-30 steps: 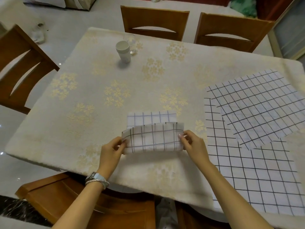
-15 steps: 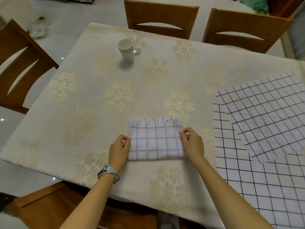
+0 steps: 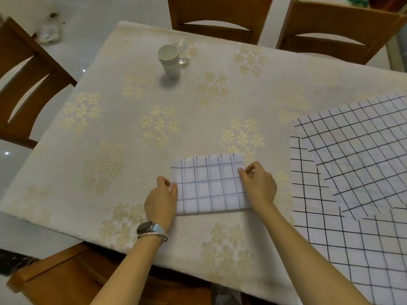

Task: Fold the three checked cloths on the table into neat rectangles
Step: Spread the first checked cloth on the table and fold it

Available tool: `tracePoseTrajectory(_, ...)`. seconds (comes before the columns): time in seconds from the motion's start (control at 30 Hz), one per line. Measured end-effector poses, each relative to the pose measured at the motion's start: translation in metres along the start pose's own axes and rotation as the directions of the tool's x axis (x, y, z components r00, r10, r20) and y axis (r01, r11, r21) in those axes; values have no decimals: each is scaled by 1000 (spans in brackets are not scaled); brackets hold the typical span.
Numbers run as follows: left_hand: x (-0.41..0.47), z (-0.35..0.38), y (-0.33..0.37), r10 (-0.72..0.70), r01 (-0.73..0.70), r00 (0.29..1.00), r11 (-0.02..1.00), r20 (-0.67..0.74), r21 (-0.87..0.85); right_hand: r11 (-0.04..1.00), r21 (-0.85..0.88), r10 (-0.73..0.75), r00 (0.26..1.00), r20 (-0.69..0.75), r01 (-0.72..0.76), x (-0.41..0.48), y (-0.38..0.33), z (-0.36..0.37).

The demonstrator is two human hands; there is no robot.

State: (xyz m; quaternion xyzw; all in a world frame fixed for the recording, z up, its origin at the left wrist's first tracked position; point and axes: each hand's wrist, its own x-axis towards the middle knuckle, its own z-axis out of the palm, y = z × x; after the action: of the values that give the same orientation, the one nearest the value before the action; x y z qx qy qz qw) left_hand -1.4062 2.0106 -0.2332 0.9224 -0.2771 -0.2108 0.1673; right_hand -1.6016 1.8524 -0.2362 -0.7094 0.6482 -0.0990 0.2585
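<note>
- Left hand (image 3: 161,199): at the 9 o'clock edge of the folded cloth (image 3: 209,186). The fingers are curled and the fingertips pinch that edge. A watch and bracelet sit on the wrist.
- Right hand (image 3: 257,186): at the 3 o'clock edge, near the far corner. Thumb and fingertips are closed in a pinch on the layers there.
- Folded cloth: lies flat on the bench (image 3: 110,172) between the two hands, near the front edge. It is a rectangle with its long axis running 9 to 3 o'clock. The edges look roughly aligned.
- Lower spread cloth (image 3: 343,243): unfolded, at 3 to 4 o'clock from the folded cloth and just beside the right hand.
- Upper spread cloth (image 3: 363,150): unfolded and skewed, overlapping the lower one at 2 o'clock.
- Judgement: one of three cloths is at or near finished and two are untouched. Any further fold would carry one short edge across the long axis to the other. Both remaining cloths lie on the 3 o'clock side, so the right hand is the nearer one to reach them.
- Paper cups (image 3: 168,58) and a glass (image 3: 181,48): stand together at 11 o'clock, well apart from the work.
</note>
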Motion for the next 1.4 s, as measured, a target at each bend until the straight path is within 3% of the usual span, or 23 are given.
tracePoseTrajectory(0.07,-5,-6,5,30,-22,994,996,-102,83,999,-41,-30,994,-107,26,-3,-3,-7)
tracePoseTrajectory(0.17,-7,-3,8,359,-330,898,932,-253,150,953,-69,-301,913,-276,294,-11,-9,-4)
tracePoseTrajectory(0.23,-5,10,12,560,-524,810,825,-176,213,872,-108,-490,843,-223,478,-18,-16,14)
tracePoseTrajectory(0.33,2,31,21,651,-611,759,727,-29,313,815,-104,-574,819,-16,570,-25,-24,45)
tracePoseTrajectory(0.43,10,44,20,611,-611,782,718,119,333,759,-155,-615,775,146,632,-23,-21,61)
tracePoseTrajectory(0.6,19,54,7,589,-608,792,732,164,309,735,-241,-573,771,277,633,-21,-13,68)
tracePoseTrajectory(0.9,23,42,-16,499,-516,855,796,140,318,808,-254,-479,844,241,531,-13,9,52)
tracePoseTrajectory(1.13,27,39,-14,515,-535,845,803,146,263,805,-252,-479,840,257,536,-9,8,47)
tracePoseTrajectory(1.23,25,32,-11,463,-469,883,873,76,132,815,-225,-484,841,242,533,-11,3,39)
tracePoseTrajectory(1.33,14,19,-8,278,-287,954,956,-116,-70,805,-212,-532,832,158,554,-23,-5,31)
tracePoseTrajectory(1.4,1,12,-9,153,-183,973,967,-171,-178,793,-173,-573,811,117,585,-39,-10,31)
